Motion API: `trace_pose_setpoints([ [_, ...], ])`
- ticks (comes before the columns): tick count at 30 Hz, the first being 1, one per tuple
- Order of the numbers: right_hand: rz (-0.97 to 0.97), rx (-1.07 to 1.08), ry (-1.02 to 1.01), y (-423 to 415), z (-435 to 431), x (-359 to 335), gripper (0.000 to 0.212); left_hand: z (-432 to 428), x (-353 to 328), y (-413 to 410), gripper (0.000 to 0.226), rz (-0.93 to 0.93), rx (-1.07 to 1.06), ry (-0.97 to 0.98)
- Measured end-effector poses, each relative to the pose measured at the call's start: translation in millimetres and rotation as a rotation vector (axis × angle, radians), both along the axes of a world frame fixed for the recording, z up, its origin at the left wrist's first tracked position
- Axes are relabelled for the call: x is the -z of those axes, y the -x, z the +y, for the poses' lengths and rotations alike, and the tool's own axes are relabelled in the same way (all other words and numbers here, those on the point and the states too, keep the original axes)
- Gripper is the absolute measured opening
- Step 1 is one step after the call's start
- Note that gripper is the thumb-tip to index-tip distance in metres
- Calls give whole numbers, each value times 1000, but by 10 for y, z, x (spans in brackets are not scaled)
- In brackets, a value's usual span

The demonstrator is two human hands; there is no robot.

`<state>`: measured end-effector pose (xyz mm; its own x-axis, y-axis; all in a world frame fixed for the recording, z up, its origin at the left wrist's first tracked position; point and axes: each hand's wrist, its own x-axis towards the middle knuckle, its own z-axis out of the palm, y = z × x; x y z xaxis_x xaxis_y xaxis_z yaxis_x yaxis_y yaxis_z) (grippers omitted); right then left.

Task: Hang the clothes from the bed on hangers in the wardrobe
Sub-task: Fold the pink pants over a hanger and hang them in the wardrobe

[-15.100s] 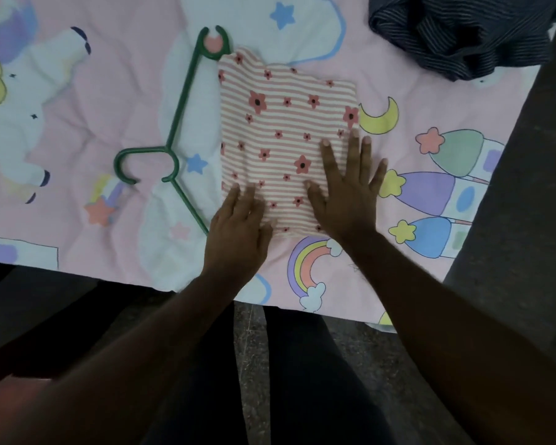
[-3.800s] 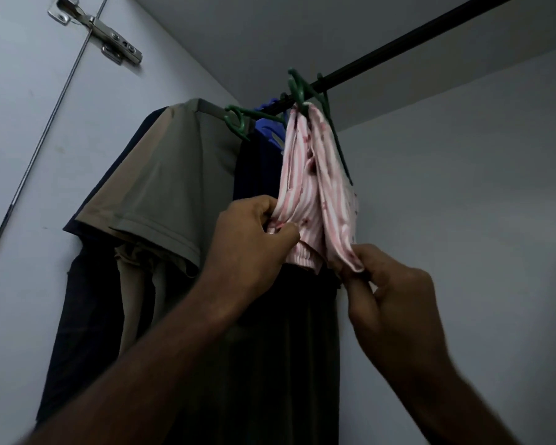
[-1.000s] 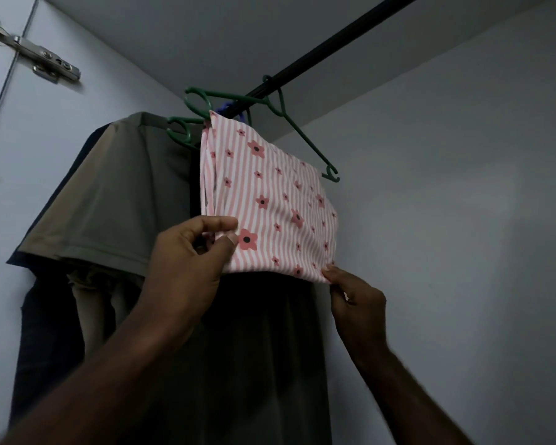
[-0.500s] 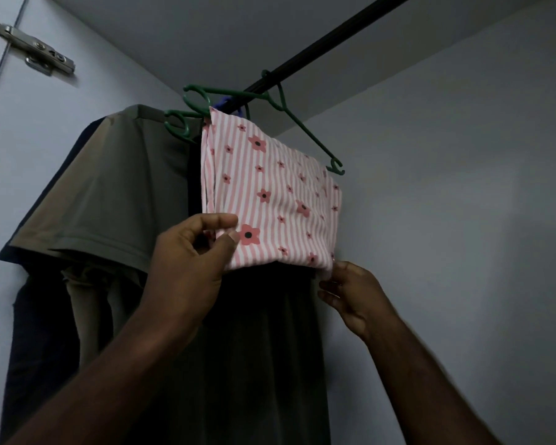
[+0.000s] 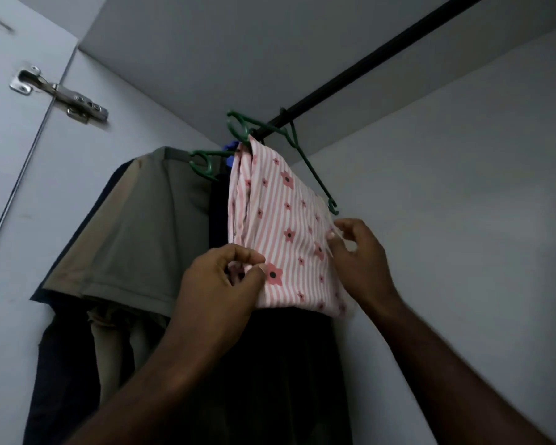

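Note:
A pink striped garment with small flowers (image 5: pixel 283 226) hangs folded over a green hanger (image 5: pixel 315 178) hooked on the black wardrobe rod (image 5: pixel 366 72). My left hand (image 5: pixel 219 284) pinches the garment's lower left corner between thumb and fingers. My right hand (image 5: pixel 360 255) is at the garment's right edge, its fingertips pinching the cloth just under the hanger's end hook.
An olive T-shirt (image 5: pixel 135 232) on a second green hanger (image 5: pixel 203 162) and dark clothes (image 5: pixel 286 364) hang to the left and behind. The wardrobe door with its metal hinge (image 5: pixel 58 94) is at the left. Grey wardrobe walls close in on the right and above.
My right hand has moved up from the garment's lower right corner to its right edge near the hanger's end. My left hand keeps its hold on the lower left corner.

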<state>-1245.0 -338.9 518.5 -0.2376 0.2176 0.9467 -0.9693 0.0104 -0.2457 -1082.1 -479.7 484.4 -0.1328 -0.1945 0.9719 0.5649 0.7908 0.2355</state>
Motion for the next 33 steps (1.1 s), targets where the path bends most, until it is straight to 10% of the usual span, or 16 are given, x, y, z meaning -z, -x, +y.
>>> trace_pose_setpoints([
  [4,135,5,-153,-275,-20,-623,36,100,-303,-104,16,119,-290,120],
  [13,246,24,-380,-659,-14,-1336,30,323,-1547,-164,52,117,-180,-65],
  [33,249,-30,-411,-677,-277,-1398,40,202,-1800,-264,22,33,-169,-13],
])
